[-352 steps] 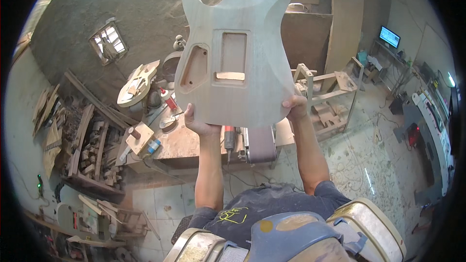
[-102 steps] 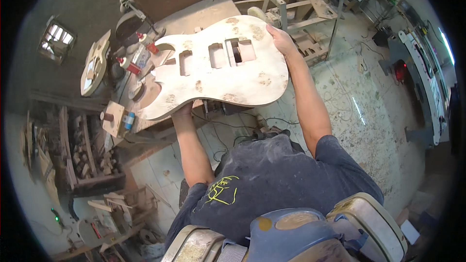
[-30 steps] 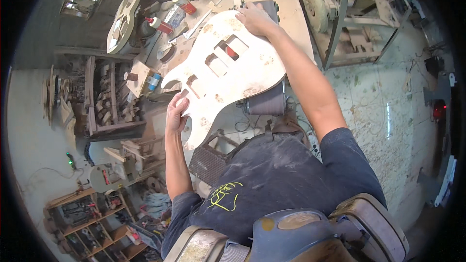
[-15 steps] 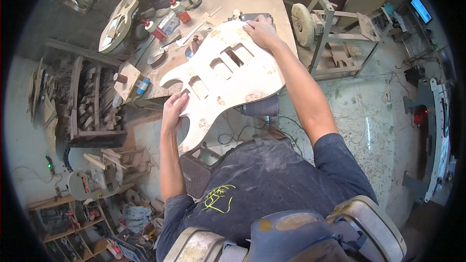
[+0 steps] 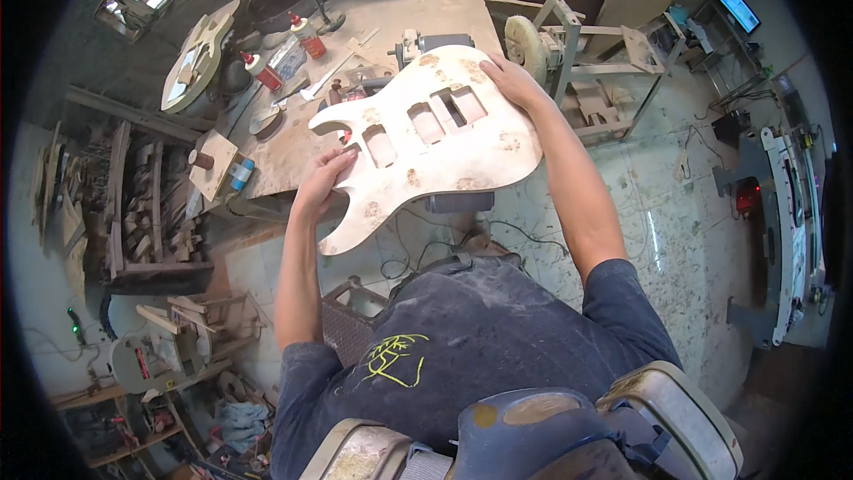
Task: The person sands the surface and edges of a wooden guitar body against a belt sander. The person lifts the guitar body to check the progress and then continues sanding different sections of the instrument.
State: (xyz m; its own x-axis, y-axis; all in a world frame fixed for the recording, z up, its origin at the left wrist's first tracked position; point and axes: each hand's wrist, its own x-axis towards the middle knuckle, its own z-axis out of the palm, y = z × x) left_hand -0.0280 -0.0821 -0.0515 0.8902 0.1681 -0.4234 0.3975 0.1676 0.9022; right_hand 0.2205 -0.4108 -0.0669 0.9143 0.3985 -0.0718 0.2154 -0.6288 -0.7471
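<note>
Guitar body [image 5: 435, 158]: swung flatter than earlier, held between both hands by the bench [image 5: 409, 4]; long axis slants left to right, right end farther out.
Left hand [image 5: 322, 182]: clasping neck end.
Right hand [image 5: 515, 82]: gripping far corner, fingers beneath hidden.

1. On my feed, the guitar body [image 5: 400, 160] is between the left hand [image 5: 322, 180] and right hand [image 5: 515, 84], before the workbench [image 5: 435, 4].
2. Two bottles [image 5: 307, 38] are on the bench, right of a second guitar body [image 5: 200, 67].
3. Right of the bench I see a wheel [image 5: 526, 46] beside a frame [image 5: 569, 49].
4. Far left, offcuts [image 5: 169, 236] seem inside a rack [image 5: 116, 213]; I can't see clearly.
</note>
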